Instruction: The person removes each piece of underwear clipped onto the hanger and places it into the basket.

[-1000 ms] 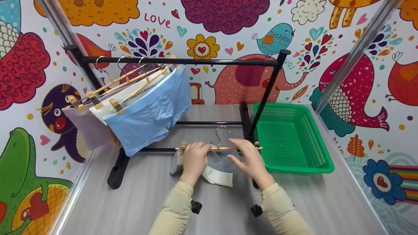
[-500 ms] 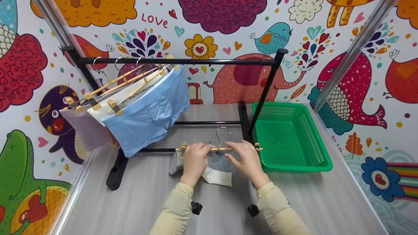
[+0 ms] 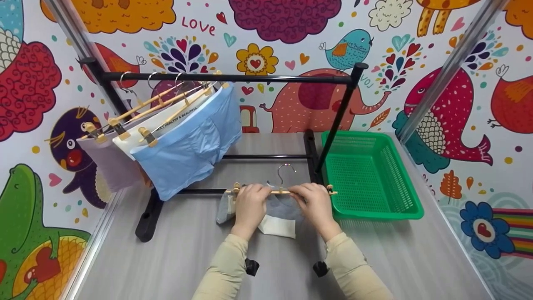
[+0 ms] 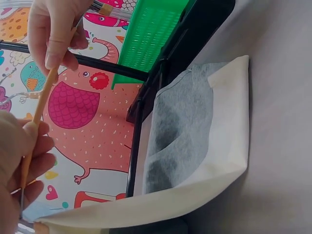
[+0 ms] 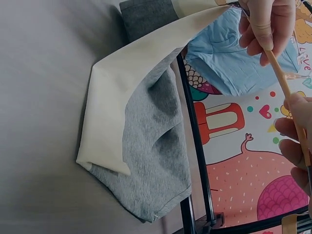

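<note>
My left hand (image 3: 251, 208) grips the wooden bar of a clip hanger (image 3: 281, 192) near its left clip. With thumb and fingers, my right hand (image 3: 313, 206) pinches the same bar right of its metal hook. Grey underpants (image 5: 151, 122) with a cream waistband hang below the bar. Their waistband rises to the left clip (image 4: 41, 227) and sags away from the right side, its other end folded over low down. At the right end, the right clip (image 5: 289, 225) shows no cloth in it in the right wrist view.
Behind the hands stands a black clothes rack (image 3: 266, 78). Light blue underpants (image 3: 187, 143), a white pair and a mauve garment (image 3: 114, 162) hang on hangers at its left. A green basket (image 3: 410, 187) sits at the right, beside the rack's foot.
My right hand has moved left and closed its thumb and fingers on the hanger bar, where it was spread before. My left hand keeps its hold, and the hanger has shifted only slightly.
</note>
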A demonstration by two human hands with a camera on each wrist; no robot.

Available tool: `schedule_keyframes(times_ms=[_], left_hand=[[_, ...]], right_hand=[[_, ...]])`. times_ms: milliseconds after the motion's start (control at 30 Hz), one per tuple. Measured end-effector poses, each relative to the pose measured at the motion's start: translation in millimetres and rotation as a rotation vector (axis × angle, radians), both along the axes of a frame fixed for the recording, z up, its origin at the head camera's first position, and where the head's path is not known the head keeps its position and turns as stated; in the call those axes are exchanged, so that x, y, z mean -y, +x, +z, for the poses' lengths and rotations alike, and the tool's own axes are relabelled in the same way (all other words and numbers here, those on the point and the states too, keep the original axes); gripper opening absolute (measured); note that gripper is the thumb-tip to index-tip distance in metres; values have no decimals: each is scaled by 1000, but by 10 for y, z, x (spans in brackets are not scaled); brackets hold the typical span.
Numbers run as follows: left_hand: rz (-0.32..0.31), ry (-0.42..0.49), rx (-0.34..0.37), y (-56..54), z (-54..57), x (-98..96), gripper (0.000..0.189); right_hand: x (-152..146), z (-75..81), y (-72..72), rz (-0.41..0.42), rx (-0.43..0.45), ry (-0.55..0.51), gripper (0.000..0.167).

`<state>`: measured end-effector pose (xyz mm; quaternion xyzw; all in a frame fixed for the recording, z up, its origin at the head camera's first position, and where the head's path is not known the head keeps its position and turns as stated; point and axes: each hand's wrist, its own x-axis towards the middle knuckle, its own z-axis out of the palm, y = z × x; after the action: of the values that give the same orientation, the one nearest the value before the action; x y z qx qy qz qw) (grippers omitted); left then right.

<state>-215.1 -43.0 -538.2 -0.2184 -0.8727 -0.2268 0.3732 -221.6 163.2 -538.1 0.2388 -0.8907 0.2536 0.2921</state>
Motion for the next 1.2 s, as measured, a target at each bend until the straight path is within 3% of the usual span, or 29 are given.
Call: schedule_keyframes(times_ms=[367,533,833,967,1200], left_hand=[[-44,5,27,22,62,9,18],[-79,20,36,30,172,26,18],[-54,39,48,1,361,216,34],[-29,53,133,-16,379,333,42],[-23,153,385,-30,358,498,54]], right_hand=[[14,-5,-4,-16,-13,-15,11],[5,-30,-10,-30,-17,-18,13],[-24,-49,-19,-62,16,-29,13],[-39,-68,-22,-58,6,-46,14],[-59,-96,-20,-47,0,-60,15]])
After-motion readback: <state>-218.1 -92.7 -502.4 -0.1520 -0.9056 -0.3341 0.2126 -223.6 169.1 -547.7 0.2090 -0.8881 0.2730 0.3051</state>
